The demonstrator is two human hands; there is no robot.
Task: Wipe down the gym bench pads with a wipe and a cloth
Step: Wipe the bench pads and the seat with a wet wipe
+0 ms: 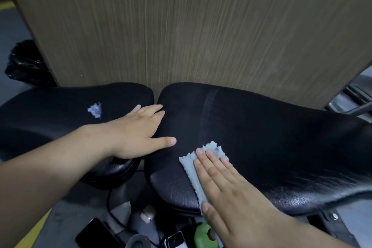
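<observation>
Both bench pads [261,127] were seen as black w/ fine leather-like grain. Cloth [193,169] was noted as pale blue-grey; crumpled wipe [95,110] whitish-blue. Panel [191,26] behind was grey-brown w/ vertical woodgrain streaks. A green obj. [203,234] and yellow floor strip [30,233] were seen below.

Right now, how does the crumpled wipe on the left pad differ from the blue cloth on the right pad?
The crumpled wipe is small, balled up and lies untouched on the left pad; the blue cloth is larger, spread flat on the right pad. The right hand presses flat on the cloth, while the left hand rests beside the wipe, not on it. Both are pale bluish.
</observation>
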